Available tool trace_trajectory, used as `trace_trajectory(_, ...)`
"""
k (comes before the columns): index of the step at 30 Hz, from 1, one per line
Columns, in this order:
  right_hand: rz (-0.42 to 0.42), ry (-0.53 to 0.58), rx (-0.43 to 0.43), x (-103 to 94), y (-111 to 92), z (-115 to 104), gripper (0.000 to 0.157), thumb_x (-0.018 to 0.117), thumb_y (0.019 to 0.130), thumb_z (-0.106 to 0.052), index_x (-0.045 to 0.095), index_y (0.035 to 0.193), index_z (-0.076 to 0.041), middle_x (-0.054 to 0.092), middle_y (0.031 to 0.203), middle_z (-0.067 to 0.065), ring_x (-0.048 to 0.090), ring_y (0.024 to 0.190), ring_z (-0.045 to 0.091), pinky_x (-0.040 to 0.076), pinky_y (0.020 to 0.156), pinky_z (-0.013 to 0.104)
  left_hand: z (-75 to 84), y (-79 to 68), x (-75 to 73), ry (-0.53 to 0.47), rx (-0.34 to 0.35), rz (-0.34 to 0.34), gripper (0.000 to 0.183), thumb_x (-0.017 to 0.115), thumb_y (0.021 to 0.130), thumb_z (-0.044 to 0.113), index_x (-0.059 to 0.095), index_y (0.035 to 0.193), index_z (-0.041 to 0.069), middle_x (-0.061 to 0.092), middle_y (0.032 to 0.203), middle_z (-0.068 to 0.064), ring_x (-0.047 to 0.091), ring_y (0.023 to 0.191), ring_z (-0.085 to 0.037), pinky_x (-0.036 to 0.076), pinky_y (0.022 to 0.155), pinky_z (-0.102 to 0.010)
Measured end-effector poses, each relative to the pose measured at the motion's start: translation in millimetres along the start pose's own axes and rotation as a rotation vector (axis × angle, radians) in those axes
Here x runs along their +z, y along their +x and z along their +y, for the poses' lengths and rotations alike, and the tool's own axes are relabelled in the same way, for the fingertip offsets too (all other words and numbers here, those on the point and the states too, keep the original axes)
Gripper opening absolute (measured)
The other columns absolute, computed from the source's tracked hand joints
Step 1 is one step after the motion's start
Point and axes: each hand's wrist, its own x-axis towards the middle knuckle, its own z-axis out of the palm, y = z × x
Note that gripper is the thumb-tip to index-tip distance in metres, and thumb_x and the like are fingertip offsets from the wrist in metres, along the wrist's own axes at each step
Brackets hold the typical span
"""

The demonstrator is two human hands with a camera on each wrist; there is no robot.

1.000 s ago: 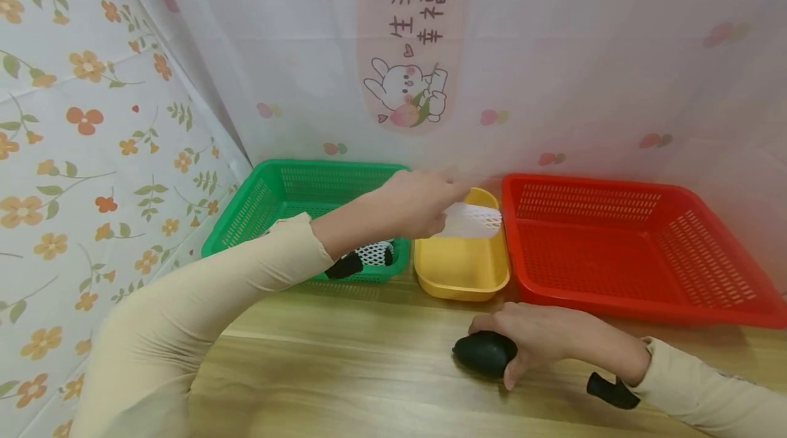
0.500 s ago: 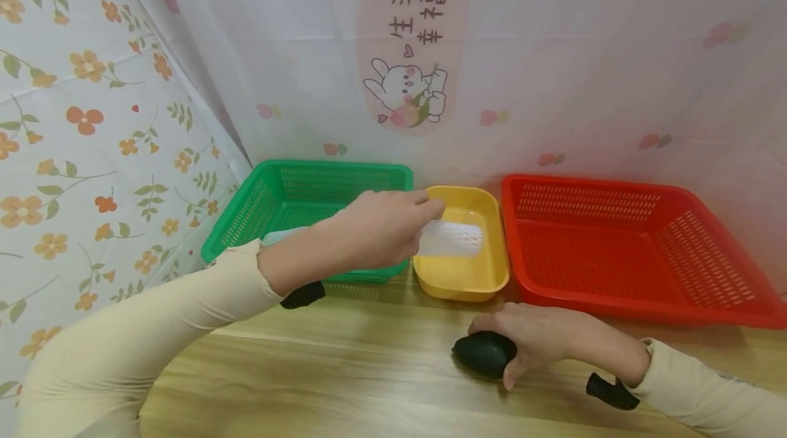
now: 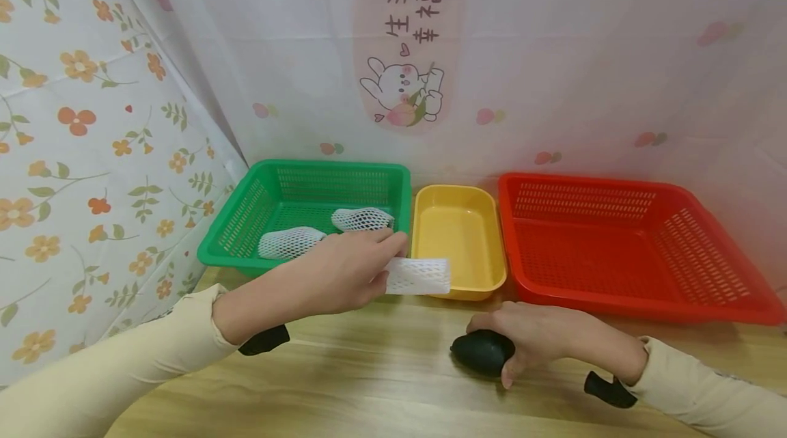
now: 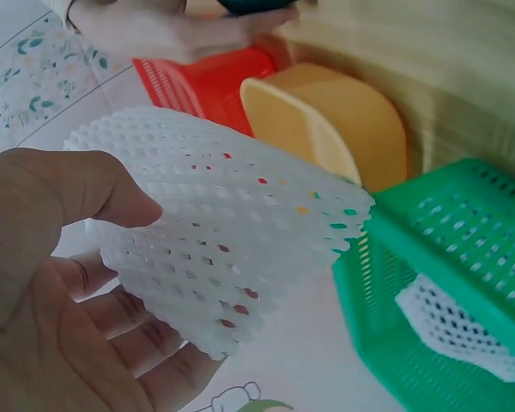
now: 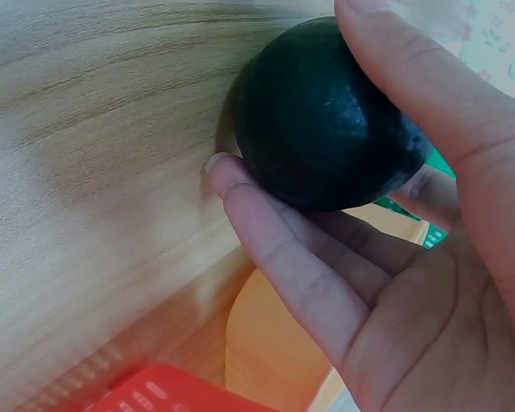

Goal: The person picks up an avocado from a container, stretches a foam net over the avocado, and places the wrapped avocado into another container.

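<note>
My left hand (image 3: pixel 344 267) pinches a white foam fruit net (image 3: pixel 419 276) between thumb and fingers, in front of the green and yellow containers. In the left wrist view the foam net (image 4: pixel 215 215) is flattened, and coloured specks show through its mesh. My right hand (image 3: pixel 537 339) grips a dark green avocado (image 3: pixel 483 353) on the wooden table, its narrow tip pointing left. The right wrist view shows thumb and fingers around the smooth, dark avocado (image 5: pixel 318 120). Two netted pieces, one on the left (image 3: pixel 289 244) and one behind (image 3: pixel 363 219), lie in the green basket (image 3: pixel 230 262).
A yellow bin (image 3: pixel 458 240) stands between the green basket and a wide red basket (image 3: pixel 590 301). All three line the back of the wooden table (image 3: pixel 344 383). Behind them hangs a printed curtain (image 3: pixel 553 69), with a floral cloth (image 3: pixel 80 185) on the left.
My left hand has drawn the foam net from over the yellow bin toward the front left, uncovering the netted pieces in the green basket. My right hand and the avocado stay in place.
</note>
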Motion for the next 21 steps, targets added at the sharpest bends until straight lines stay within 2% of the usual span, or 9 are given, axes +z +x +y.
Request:
trace_trajectory(4,0.001,-0.005,-0.008,-0.5,0,-1,0.061,0.094,0.071,-0.037,0.064,0.122,-0.022,0.061,0.107,-0.018,0.056,0.091,0.005,0.051,0.082,0.032,-1.5,-8.0,8.9,-0.017,0.021,0.005,0.024,0.071,0.089,0.007,0.053,0.104,0.014,0.056,0.09,0.004,0.054,0.073,-0.013,0.047,0.057,-0.023)
trace_trajectory(8,0.003,-0.002,-0.015,-0.2,0,-1,0.061,0.094,0.071,-0.036,0.064,0.122,-0.022,0.061,0.107,-0.018,0.056,0.091,0.005,0.05,0.081,0.032,-2.8,-12.8,21.3,-0.034,0.053,-0.025,0.024,0.071,0.088,0.005,0.051,0.101,0.012,0.051,0.083,0.004,0.051,0.067,-0.013,0.045,0.055,-0.024)
trace_trajectory(15,0.018,0.007,-0.049,1.6,0,2,0.061,0.095,0.071,-0.034,0.063,0.121,-0.021,0.062,0.105,-0.017,0.057,0.088,0.004,0.05,0.079,0.029,-0.3,-15.9,51.8,-0.077,0.006,-0.156,0.024,0.069,0.088,0.005,0.05,0.101,0.014,0.047,0.082,0.006,0.049,0.068,-0.014,0.044,0.056,-0.027)
trace_trajectory(17,0.017,0.01,-0.046,1.4,0,2,0.061,0.095,0.071,-0.034,0.063,0.121,-0.021,0.062,0.105,-0.017,0.057,0.088,0.004,0.05,0.079,0.03,-0.4,-15.7,60.0,-0.082,-0.002,-0.171,0.025,0.069,0.089,0.006,0.051,0.102,0.014,0.048,0.083,0.005,0.049,0.069,-0.014,0.045,0.056,-0.028)
trace_trajectory(21,0.012,0.013,-0.028,0.6,0,1,0.061,0.094,0.071,-0.035,0.064,0.122,-0.021,0.062,0.106,-0.017,0.056,0.089,0.004,0.05,0.079,0.03,-3.6,-14.4,75.2,-0.086,0.002,-0.154,0.025,0.07,0.088,0.005,0.051,0.102,0.014,0.048,0.083,0.005,0.048,0.068,-0.014,0.044,0.054,-0.029)
